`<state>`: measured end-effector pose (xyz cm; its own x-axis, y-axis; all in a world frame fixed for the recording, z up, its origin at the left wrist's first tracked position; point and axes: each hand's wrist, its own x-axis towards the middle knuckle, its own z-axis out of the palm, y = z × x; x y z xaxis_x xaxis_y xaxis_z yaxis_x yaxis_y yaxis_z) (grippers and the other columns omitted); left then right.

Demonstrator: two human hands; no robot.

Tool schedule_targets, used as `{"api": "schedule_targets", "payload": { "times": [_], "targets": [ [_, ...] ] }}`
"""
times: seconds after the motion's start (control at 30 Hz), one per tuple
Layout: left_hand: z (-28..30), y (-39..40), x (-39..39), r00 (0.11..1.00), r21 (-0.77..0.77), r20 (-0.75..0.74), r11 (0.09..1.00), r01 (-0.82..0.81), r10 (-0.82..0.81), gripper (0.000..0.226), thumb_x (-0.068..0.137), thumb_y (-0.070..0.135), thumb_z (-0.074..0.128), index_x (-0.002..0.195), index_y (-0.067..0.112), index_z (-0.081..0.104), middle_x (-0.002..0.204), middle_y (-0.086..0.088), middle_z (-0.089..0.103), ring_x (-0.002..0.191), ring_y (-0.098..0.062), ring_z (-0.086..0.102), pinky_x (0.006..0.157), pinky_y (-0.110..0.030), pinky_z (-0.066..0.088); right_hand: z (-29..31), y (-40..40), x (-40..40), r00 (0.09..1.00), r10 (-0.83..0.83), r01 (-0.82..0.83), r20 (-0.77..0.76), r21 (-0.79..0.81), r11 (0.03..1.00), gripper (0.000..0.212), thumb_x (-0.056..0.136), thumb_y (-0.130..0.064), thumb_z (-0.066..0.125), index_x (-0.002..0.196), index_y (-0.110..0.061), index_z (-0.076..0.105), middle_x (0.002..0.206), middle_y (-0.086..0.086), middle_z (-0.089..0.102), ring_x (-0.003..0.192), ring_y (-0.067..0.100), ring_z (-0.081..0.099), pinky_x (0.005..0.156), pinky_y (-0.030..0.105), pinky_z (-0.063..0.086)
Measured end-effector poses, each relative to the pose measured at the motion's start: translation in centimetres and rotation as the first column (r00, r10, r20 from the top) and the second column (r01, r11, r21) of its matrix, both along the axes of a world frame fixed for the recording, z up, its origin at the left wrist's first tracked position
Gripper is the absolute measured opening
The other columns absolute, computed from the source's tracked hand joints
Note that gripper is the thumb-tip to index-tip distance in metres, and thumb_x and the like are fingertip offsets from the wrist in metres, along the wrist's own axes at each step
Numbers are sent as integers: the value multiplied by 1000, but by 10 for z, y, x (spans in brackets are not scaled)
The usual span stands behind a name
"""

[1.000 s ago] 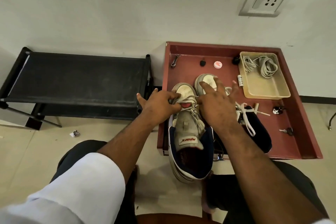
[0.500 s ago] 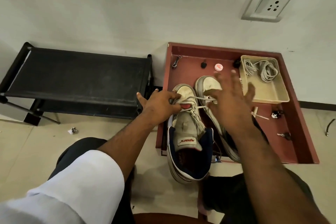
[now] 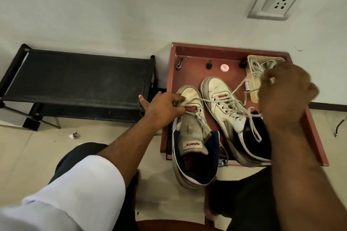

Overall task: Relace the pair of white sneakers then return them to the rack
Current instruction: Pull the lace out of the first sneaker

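Two white sneakers sit toe-to-wall in the red tray (image 3: 187, 73) on the floor. The left sneaker (image 3: 193, 137) overhangs the tray's near edge, tongue up. The right sneaker (image 3: 225, 107) lies just beside it, mostly laced. Left hand (image 3: 163, 107) pinches the left sneaker's front near the lowest eyelets, thumb stuck out. Right hand (image 3: 283, 92) is raised over the tray's right side, curled round a lace (image 3: 212, 100) running taut from the left sneaker's toe; blurred, so exact finger grip is hard to tell. Beige bin (image 3: 253, 97) with spare laces sits mostly behind that hand. Black rack (image 3: 78, 80) stands left of the tray, against the wall.
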<state>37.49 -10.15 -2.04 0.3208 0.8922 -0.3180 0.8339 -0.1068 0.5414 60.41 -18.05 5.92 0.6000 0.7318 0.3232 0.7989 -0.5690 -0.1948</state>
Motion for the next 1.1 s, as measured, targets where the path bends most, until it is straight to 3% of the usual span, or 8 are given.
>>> {"api": "schedule_targets", "payload": {
  "times": [0.13, 0.23, 0.3, 0.47, 0.73, 0.97, 1.03, 1.1],
  "targets": [
    [1, 0, -3, 996, -2, 86, 999, -38, 38, 28, 86, 44, 69, 113, 39, 66, 112, 18, 63, 119, -8, 52, 112, -65, -12, 9, -22, 21, 988, -68, 72, -139, 30, 997, 27, 84, -29, 64, 106, -17, 72, 125, 8, 61, 117, 40, 50, 95, 51, 39],
    [1, 0, -7, 987, 26, 120, 994, -107, 103, 16, 83, 50, 71, 84, 35, 65, 89, 20, 61, 103, -6, 54, 115, -63, -3, -2, -18, -9, 958, 118, -121, -260, 5, 993, 39, 85, -28, 71, 122, -18, 64, 130, 11, 56, 120, 35, 49, 100, 48, 40],
    [3, -1, -8, 993, 58, 60, 993, -104, 100, 19, 81, 49, 72, 79, 33, 64, 94, 17, 63, 112, -11, 53, 115, -63, -1, -5, -6, -34, 878, 246, -271, -411, -2, 963, 31, 89, -32, 68, 116, -17, 68, 118, 6, 63, 105, 22, 57, 90, 34, 45],
    [-1, -2, -5, 997, 56, -77, 998, -20, 24, 17, 82, 44, 73, 96, 34, 72, 147, 14, 43, 149, -22, 16, 113, -65, -4, -31, -2, -87, 775, 239, -473, -585, -286, 833, 32, 88, -37, 66, 116, -20, 66, 109, 1, 66, 93, 17, 62, 80, 27, 47],
    [-6, -5, 2, 997, 73, 22, 994, -77, 76, 4, 93, 28, 65, 89, 26, 67, 158, 5, 26, 151, -30, 0, 109, -74, -3, -43, -2, -88, 772, 199, -466, -603, -324, 824, 43, 87, -9, 63, 129, -19, 59, 113, 5, 69, 96, 23, 67, 88, 32, 53],
    [-4, 15, -20, 812, 226, 298, 789, -571, 502, 4, 94, 23, 62, 96, 19, 62, 137, 0, 47, 133, -23, 43, 110, -71, 21, -46, -4, -83, 741, 186, -466, -646, -293, 835, 44, 89, -9, 59, 133, -20, 57, 124, 3, 65, 96, 20, 67, 85, 33, 56],
    [-3, 10, -18, 772, 153, 327, 775, -613, 545, 24, 90, 26, 68, 110, 20, 55, 129, 0, 48, 126, -24, 47, 105, -66, 33, -45, -4, -82, 741, 196, -465, -642, -282, 839, 42, 90, -9, 57, 131, -19, 59, 121, 4, 66, 95, 21, 66, 82, 32, 55],
    [-3, 0, -13, 829, 182, 325, 831, -526, 454, 46, 85, 28, 73, 123, 18, 48, 132, -4, 46, 127, -26, 43, 103, -60, 40, -44, -3, -83, 757, 208, -466, -620, -288, 837, 39, 91, -8, 55, 128, -18, 61, 118, 4, 67, 100, 22, 65, 85, 30, 51]
  ]
}}
